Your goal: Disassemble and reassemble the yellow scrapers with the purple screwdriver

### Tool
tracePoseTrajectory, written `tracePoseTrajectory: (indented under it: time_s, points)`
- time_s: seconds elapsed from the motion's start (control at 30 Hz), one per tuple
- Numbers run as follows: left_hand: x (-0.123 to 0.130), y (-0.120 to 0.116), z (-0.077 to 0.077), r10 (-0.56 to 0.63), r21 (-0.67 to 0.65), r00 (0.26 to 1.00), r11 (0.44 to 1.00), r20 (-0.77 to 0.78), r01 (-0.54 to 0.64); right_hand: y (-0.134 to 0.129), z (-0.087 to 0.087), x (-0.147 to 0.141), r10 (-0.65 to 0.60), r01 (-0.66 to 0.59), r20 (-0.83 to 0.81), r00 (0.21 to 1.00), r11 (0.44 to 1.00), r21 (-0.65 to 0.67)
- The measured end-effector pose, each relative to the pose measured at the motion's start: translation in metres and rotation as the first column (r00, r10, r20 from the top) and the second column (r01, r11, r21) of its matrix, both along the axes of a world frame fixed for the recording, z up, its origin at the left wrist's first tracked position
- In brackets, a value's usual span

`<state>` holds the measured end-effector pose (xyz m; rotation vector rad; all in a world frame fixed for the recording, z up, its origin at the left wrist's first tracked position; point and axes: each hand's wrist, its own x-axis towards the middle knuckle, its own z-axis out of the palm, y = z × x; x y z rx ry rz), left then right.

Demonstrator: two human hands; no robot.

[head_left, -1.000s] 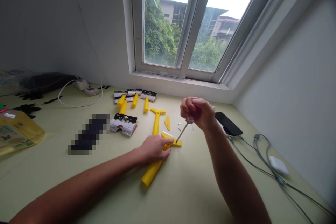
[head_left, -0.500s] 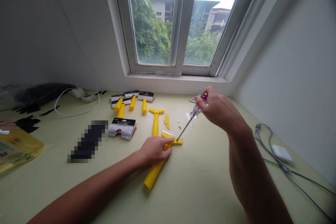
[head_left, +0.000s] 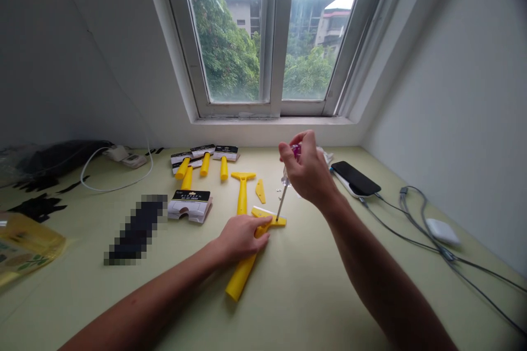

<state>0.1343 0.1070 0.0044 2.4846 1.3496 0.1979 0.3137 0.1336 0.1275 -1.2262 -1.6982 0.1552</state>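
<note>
Flat on the table lies a yellow scraper (head_left: 241, 279), its head turned to the upper right with a metal blade along the edge. My left hand (head_left: 242, 237) is closed round its neck, thumb and forefinger close to the head. My right hand (head_left: 307, 167) grips the clear and purple handle of a screwdriver (head_left: 281, 203), which stands nearly upright. The screwdriver's tip touches the right part of the scraper head. Just beyond are a second yellow scraper (head_left: 242, 193), a loose yellow cover plate (head_left: 260, 191) and a few tiny screws (head_left: 279, 191).
Several yellow-handled scrapers with black and white card sleeves (head_left: 226, 152) lie at the back left, a loose card sleeve (head_left: 190, 205) before them. A phone (head_left: 356, 177), cables (head_left: 411, 238) and a white case (head_left: 442, 231) are at right. A yellow bag (head_left: 31, 247) lies at left.
My right hand has moved left, bringing the screwdriver from a slant to nearly upright, its tip still on the scraper head. The phone at right has come into sight. My left hand keeps its hold.
</note>
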Motion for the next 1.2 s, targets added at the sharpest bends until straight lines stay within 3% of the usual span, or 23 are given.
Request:
tracePoseTrajectory:
  time_s: [0.07,0.13,0.23,0.33,0.4,0.47,0.53,0.6,0.63,0.83,0.93,1.07,1.2]
  points:
    - [0.0,-0.001,0.001,0.008,-0.005,1.0,1.0,-0.005,-0.008,-0.002,0.003,0.0,-0.147,0.135,0.129,0.981,0.986,0.1]
    - [0.001,-0.001,0.001,0.017,-0.009,1.0,1.0,-0.006,-0.017,-0.005,0.009,0.007,-0.179,0.156,0.201,0.963,0.98,0.122]
    - [0.0,-0.001,0.001,0.014,-0.018,1.0,1.0,0.008,-0.014,-0.009,0.016,0.023,0.044,-0.046,0.095,0.995,0.999,0.022]
    - [0.0,-0.001,0.001,0.001,-0.015,1.0,1.0,0.018,-0.001,-0.011,0.017,0.03,0.305,-0.309,-0.074,0.949,0.949,-0.054]
    - [0.0,-0.001,0.001,0.003,-0.012,1.0,1.0,0.011,-0.003,-0.01,0.014,0.025,0.38,-0.388,-0.098,0.92,0.917,-0.089]
    - [0.0,-0.001,0.001,0.012,-0.014,1.0,1.0,-0.001,-0.012,-0.009,0.011,0.017,0.319,-0.32,-0.027,0.948,0.945,-0.066]
    - [0.001,-0.001,0.002,0.019,-0.018,1.0,1.0,-0.008,-0.019,-0.009,0.009,0.009,0.139,-0.144,0.093,0.986,0.988,0.051]
    - [0.0,-0.001,0.002,0.017,-0.015,1.0,1.0,-0.006,-0.017,-0.009,0.009,0.005,0.001,-0.027,0.167,0.986,0.988,0.152]
    - [0.0,-0.001,0.002,0.013,-0.013,1.0,1.0,-0.004,-0.014,-0.01,0.009,0.006,-0.006,-0.024,0.179,0.984,0.986,0.165]
    - [-0.001,-0.002,0.0,0.007,-0.004,1.0,1.0,0.007,-0.007,-0.019,0.014,0.015,0.272,-0.274,0.102,0.957,0.962,0.014]
    - [0.0,-0.002,0.0,0.014,0.0,1.0,1.0,0.004,-0.014,-0.02,0.014,0.011,0.239,-0.243,0.131,0.962,0.97,0.015]
    - [0.0,-0.002,-0.002,0.017,0.013,1.0,1.0,0.0,-0.017,-0.017,0.013,0.006,0.155,-0.171,0.125,0.98,0.976,0.134]
    - [-0.001,-0.001,-0.008,0.037,0.014,0.999,0.999,0.003,-0.037,-0.016,0.013,0.01,0.21,-0.216,0.07,0.975,0.971,0.102]
